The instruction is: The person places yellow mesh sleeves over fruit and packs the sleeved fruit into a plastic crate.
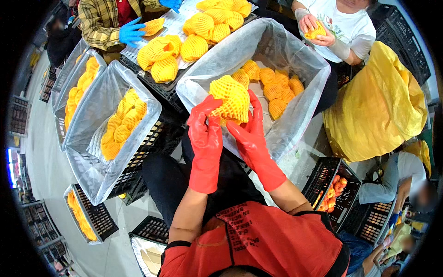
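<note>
I hold a yellow foam net sleeve (230, 95) up in front of me, over the near side of a crate lined with translucent plastic (289, 142). My left hand (205, 138), in a red rubber glove, pinches the sleeve's lower left edge. My right hand (252, 138), gloved the same way, holds it from the right with the fingers spread along its side. Whatever the sleeve contains is hidden. Inside the crate, several yellow-netted pieces (277, 88) lie side by side toward the far and right walls.
Loose foam sleeves (195, 46) are piled on a table beyond the crate. Left stands another lined crate (152, 104) with netted pieces. A blue-gloved hand (131, 32) and another person's hands (316, 33) work opposite. Right are a large yellow sack (373, 104) and a black crate of reddish fruit (332, 192).
</note>
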Demonstrator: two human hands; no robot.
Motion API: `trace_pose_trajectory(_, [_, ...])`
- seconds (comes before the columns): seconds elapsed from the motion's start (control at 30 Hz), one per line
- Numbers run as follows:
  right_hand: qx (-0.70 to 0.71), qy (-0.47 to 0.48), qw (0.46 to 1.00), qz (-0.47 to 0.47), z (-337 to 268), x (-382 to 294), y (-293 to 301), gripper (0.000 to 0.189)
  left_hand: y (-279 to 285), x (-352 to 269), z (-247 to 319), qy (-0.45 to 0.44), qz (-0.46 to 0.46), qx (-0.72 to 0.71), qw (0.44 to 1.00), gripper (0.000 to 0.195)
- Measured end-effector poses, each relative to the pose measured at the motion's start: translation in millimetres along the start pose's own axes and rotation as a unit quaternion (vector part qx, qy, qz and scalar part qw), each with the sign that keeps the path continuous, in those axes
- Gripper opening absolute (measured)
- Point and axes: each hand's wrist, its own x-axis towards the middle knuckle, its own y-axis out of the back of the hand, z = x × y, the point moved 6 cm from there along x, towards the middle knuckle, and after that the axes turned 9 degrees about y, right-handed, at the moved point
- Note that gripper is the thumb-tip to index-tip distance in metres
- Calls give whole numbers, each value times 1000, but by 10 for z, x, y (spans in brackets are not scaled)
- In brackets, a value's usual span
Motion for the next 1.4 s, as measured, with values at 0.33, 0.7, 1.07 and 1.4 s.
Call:
trace_pose_trajectory(0.33, [-132, 127, 978, 98, -107, 238, 307, 53, -82, -18, -131, 252, -26, -186, 949, 20])
trace_pose_trajectory(0.7, [-230, 121, 963, 75, -26, 303, 433, 57, -36, -81, -182, 338, -39, -201, 918, 16])
trace_pose_trajectory(1.07, [-89, -17, 996, -17, 63, 264, 302, 47, -3, 138, -293, 305, -95, -245, 916, 15])
trace_pose_trajectory(1.4, [-584, 214, 759, -190, 153, 42, 627, 50, -196, 231, -533, 333, -100, -313, 884, 20])
